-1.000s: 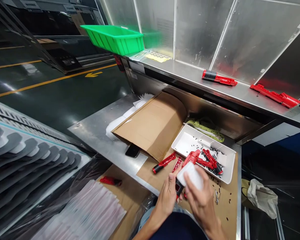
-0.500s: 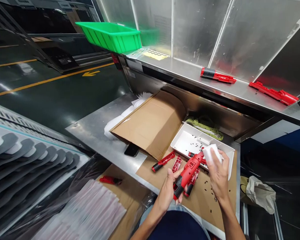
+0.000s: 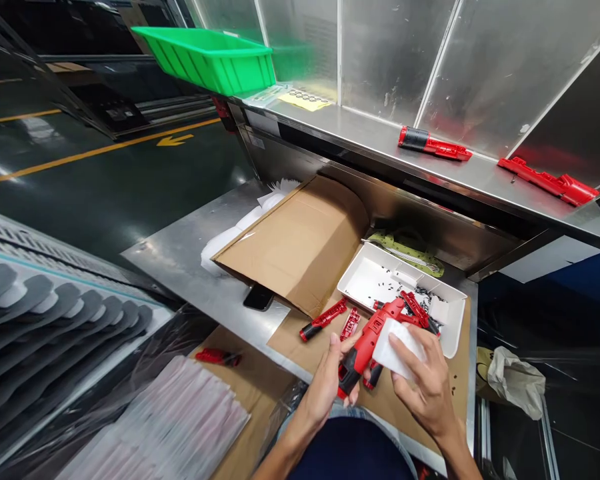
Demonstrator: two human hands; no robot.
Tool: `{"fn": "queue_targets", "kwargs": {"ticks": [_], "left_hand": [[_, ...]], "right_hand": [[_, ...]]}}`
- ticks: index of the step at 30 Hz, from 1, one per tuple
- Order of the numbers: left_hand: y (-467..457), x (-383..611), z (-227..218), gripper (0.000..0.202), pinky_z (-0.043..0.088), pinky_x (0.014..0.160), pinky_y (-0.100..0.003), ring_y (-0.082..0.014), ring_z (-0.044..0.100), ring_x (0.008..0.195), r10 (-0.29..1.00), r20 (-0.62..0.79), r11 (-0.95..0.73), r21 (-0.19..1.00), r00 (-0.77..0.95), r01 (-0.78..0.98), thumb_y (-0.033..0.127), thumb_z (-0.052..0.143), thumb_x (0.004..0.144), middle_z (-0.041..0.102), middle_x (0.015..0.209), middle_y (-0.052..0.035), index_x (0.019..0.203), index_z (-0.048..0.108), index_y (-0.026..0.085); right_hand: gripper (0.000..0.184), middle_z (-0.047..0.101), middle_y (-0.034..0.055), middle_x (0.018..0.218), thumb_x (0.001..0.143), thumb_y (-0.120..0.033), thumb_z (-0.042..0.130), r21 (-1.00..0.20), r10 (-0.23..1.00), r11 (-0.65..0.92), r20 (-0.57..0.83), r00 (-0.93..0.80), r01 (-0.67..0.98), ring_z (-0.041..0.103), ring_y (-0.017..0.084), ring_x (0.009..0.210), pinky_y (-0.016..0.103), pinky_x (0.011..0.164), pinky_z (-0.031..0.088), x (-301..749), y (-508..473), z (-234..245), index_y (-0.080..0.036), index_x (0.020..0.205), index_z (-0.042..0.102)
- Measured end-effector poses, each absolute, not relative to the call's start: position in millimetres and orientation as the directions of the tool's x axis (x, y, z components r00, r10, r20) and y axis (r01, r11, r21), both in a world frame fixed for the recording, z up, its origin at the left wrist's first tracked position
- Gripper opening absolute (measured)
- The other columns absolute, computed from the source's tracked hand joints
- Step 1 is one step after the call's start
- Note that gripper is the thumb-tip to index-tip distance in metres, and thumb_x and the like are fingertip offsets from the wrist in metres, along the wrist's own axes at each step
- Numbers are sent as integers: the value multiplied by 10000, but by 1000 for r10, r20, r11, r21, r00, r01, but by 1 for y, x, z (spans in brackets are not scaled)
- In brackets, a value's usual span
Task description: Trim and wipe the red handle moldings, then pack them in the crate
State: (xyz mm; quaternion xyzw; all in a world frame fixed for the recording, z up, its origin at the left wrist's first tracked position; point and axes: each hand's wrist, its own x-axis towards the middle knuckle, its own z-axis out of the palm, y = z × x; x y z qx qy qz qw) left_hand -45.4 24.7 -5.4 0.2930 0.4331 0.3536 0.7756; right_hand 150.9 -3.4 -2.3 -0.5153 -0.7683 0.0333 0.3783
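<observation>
My left hand (image 3: 325, 381) is closed around the lower end of a red-and-black plastic tool housing (image 3: 369, 339), which tilts up to the right. A folded white wipe (image 3: 398, 348) is pinched in my right hand (image 3: 429, 381) and lies against the housing's right side, covering part of it. Behind the housing is a white tray (image 3: 364, 268) with small black pieces and a red housing part (image 3: 414, 307) in it. Two more red parts, a black-ended one (image 3: 323, 320) and a short one (image 3: 351, 325), rest on the cardboard to the left.
A bent cardboard sheet (image 3: 295, 247) stands left of the tray, with a phone (image 3: 259, 297) by its lower edge. Red housings (image 3: 435, 144) lie on the metal shelf (image 3: 360, 127) above, where a green bin (image 3: 215, 63) sits at the left. Stacked grey pieces (image 3: 55, 333) are at far left.
My right hand has brought the wipe down and left, from the housing's upper tip onto its right side. The red part in the tray is now more exposed. The view has shifted slightly.
</observation>
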Motion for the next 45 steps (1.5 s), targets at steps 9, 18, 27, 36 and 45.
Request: {"fn": "queue_targets", "kwargs": {"ticks": [9,18,27,36,45], "left_hand": [[20,-47,-5,1052,340,340,-225,-109,491,365,845,-444,506,844,300,-176,880,341,769,596,575,-6,1460,467,96],[22,-51,0,996,333,327,-206,-93,483,356,852,-398,464,875,340,-138,857,359,787,593,607,-7,1434,508,116],[38,-114,7,736,333,300,-214,-127,491,323,303,-545,605,744,782,284,732,421,870,632,514,-48,1240,701,160],[50,-120,13,390,280,217,-203,-139,421,262,-134,-618,543,608,775,579,500,542,913,581,425,-38,1035,790,225],[50,-114,12,406,258,201,-202,-140,407,253,-217,-622,517,580,752,629,472,527,918,632,493,-77,1116,766,211]], "right_hand": [[497,532,98,1258,843,-163,531,-457,806,427,583,-100,780,548,272,1089,446,842,545,132,-2,-2,-290,1316,610],[529,510,97,1272,829,-166,550,-461,802,467,579,-143,754,532,273,1111,471,859,541,144,3,-8,-316,1333,597],[533,533,82,1312,815,-154,548,-496,884,454,355,-304,740,557,266,1181,435,943,525,207,-12,27,-336,1309,631],[604,565,89,1300,827,-169,615,-588,807,467,-23,-591,660,614,227,1164,332,899,560,168,-70,22,-384,1387,547],[521,574,109,1263,916,-306,602,-555,757,513,-67,-650,655,636,243,1084,351,806,586,157,-74,29,-397,1418,500]]}}
